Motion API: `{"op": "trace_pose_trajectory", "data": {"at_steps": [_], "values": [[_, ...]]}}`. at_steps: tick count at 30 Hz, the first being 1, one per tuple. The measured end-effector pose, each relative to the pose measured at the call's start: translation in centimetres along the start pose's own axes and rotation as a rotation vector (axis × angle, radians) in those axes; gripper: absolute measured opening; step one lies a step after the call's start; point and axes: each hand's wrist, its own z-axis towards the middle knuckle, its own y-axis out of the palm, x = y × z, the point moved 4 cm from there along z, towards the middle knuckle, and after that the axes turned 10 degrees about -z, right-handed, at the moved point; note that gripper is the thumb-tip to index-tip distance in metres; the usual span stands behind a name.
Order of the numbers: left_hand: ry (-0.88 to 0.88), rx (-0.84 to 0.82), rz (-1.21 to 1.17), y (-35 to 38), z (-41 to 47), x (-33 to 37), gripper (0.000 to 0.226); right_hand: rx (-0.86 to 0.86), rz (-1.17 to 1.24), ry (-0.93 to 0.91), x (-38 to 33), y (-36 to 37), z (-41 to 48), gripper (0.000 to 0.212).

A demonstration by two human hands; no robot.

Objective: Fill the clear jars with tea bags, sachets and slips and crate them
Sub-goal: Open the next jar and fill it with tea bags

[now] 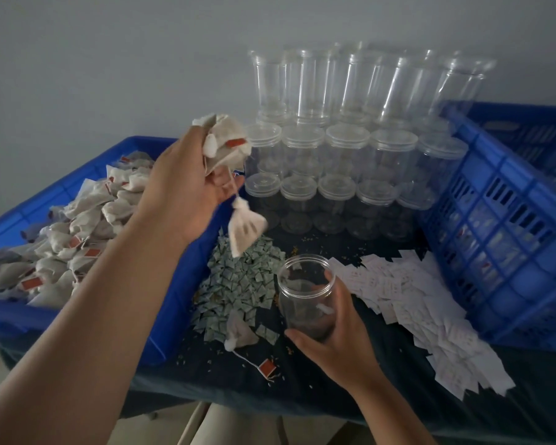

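Note:
My left hand point(187, 187) is raised over the table and grips a bunch of white tea bags point(225, 146). One tea bag point(244, 229) dangles below it by its string, above the sachets. My right hand point(337, 329) holds an open clear jar point(305, 293) upright on the dark cloth, with a few tea bags inside. Green sachets point(241, 284) lie in a pile left of the jar. White slips point(424, 303) are spread to its right. A loose tea bag point(238, 332) with a red tag lies near the front.
A blue tray point(161, 309) full of tea bags fills the left side. Stacked lidded clear jars point(341, 149) stand at the back against the wall. A blue slatted crate point(501, 226) holding jars stands at the right. Crumbs speckle the cloth.

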Motion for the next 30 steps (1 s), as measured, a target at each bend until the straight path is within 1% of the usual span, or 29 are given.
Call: {"op": "trace_pose_trajectory", "data": {"at_steps": [1, 2, 3, 5, 7, 10, 15, 19, 22, 23, 26, 28, 29, 30], "values": [[-0.012, -0.053, -0.044, 1.4, -1.1, 0.1, 0.018, 0.001, -0.004, 0.004, 0.1, 0.0, 0.0, 0.112], [-0.099, -0.075, -0.147, 2.3, -1.5, -0.6, 0.020, 0.005, -0.006, 0.006, 0.1, 0.0, 0.0, 0.112], [-0.183, -0.079, -0.253, 3.1, -1.9, -1.3, 0.028, 0.008, -0.004, 0.005, 0.1, 0.0, 0.0, 0.113], [-0.253, -0.090, -0.305, 4.4, -2.3, -3.0, 0.028, 0.013, 0.005, -0.003, 0.1, 0.1, -0.1, 0.113], [-0.298, -0.109, -0.289, 5.2, -2.8, -4.8, 0.025, 0.024, 0.017, -0.014, 0.1, 0.0, -0.1, 0.113], [-0.366, -0.064, -0.186, 5.5, -3.1, -7.5, 0.026, 0.047, 0.043, -0.020, 0.2, -0.1, -0.3, 0.113], [-0.368, -0.036, -0.121, 5.4, -3.4, -9.6, 0.029, 0.069, 0.016, -0.053, 0.0, -0.2, -0.3, 0.115], [-0.362, -0.095, -0.204, 5.7, -3.4, -9.8, 0.039, 0.085, -0.008, -0.099, -0.3, -0.3, -0.2, 0.115], [-0.364, -0.163, -0.236, 5.8, -3.1, -9.8, 0.028, 0.086, -0.011, -0.113, -0.3, -0.2, -0.3, 0.114], [-0.371, -0.201, -0.189, 5.8, -3.0, -9.9, 0.027, 0.088, -0.009, -0.114, -0.3, -0.2, -0.4, 0.113], [-0.370, -0.343, 0.145, 5.3, -3.2, -10.3, 0.028, 0.123, 0.010, -0.099, -0.3, -0.4, -0.3, 0.111], [-0.391, -0.412, 0.265, 4.9, -3.5, -10.7, 0.026, 0.129, 0.016, -0.096, -0.3, -0.5, -0.3, 0.111], [-0.363, -0.444, 0.358, 4.6, -3.6, -10.5, 0.026, 0.125, 0.018, -0.100, -0.3, -0.5, -0.2, 0.111], [-0.280, -0.500, 0.533, 4.3, -3.5, -10.1, 0.028, 0.122, 0.021, -0.102, -0.3, -0.5, -0.2, 0.111]]}}
